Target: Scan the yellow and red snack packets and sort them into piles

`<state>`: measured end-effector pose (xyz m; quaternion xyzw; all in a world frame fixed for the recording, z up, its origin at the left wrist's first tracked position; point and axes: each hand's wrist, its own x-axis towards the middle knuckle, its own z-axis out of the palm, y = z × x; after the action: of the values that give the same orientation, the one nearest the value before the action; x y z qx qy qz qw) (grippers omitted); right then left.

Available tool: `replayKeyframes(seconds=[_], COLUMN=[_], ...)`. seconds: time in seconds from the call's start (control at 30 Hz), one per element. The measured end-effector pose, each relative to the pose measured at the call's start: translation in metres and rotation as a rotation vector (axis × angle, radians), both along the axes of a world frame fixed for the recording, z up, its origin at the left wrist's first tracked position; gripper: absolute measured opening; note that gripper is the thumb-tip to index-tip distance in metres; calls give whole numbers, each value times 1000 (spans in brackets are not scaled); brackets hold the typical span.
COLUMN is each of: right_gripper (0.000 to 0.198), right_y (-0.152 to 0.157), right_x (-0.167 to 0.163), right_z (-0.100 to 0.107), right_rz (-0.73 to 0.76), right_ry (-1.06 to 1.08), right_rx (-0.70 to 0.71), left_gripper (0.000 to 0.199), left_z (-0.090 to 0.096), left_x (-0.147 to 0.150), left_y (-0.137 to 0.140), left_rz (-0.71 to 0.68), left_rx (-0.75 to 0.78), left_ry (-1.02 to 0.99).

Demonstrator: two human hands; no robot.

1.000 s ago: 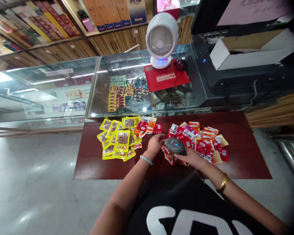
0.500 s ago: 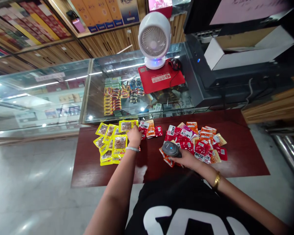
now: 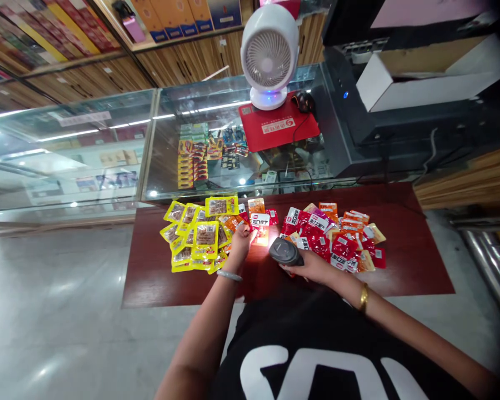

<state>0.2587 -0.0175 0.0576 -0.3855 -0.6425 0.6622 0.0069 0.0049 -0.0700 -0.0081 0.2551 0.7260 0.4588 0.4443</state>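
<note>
Item: my right hand [image 3: 312, 266] grips scanner [image 3: 286, 251]; left hand [image 3: 241, 240] pinches one lit packet [image 3: 260, 226]. Yellow pile [image 3: 195, 236] apparently sorted, red pile [image 3: 337, 239] pending.

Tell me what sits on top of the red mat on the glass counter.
On the red mat stand a white desk fan and a dark mouse. The mat surface beneath the fan's base is covered.

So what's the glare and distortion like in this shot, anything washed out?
Head view: the scanner in the right hand throws a bright spot that washes out the packet held by the left hand; ceiling lights streak across the glass counter; wide-angle bending curves the edges; corners darken.
</note>
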Motion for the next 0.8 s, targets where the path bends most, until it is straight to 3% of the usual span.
replayKeyframes(seconds=[0.17,0.3,0.4,0.47,0.53,0.63,0.8], right_gripper=[45,43,42,43,45,48,50], right_y=[2,0,0,0,2,3,2], right_x=[4,8,10,11,12,12,15], right_z=[3,-2,-5,-4,-3,-1,-8], right_rz=[-10,-4,-18,-37,-49,-55,-50], right_ry=[-20,-44,-53,-22,2,7,22], right_rx=[9,-30,-52,-54,-44,-29,-36], left_gripper=[42,35,31,42,55,55,29], left_z=[1,7,17,22,21,15,10], left_x=[20,49,47,33,16,-3,-14], left_y=[13,35,51,59,64,70,67], left_rz=[28,-191,-263,-193,-155,-220,-269], left_rx=[-42,-7,-62,-215,-407,-560,-497], left_ry=[-93,-181,237,624,865,935,882])
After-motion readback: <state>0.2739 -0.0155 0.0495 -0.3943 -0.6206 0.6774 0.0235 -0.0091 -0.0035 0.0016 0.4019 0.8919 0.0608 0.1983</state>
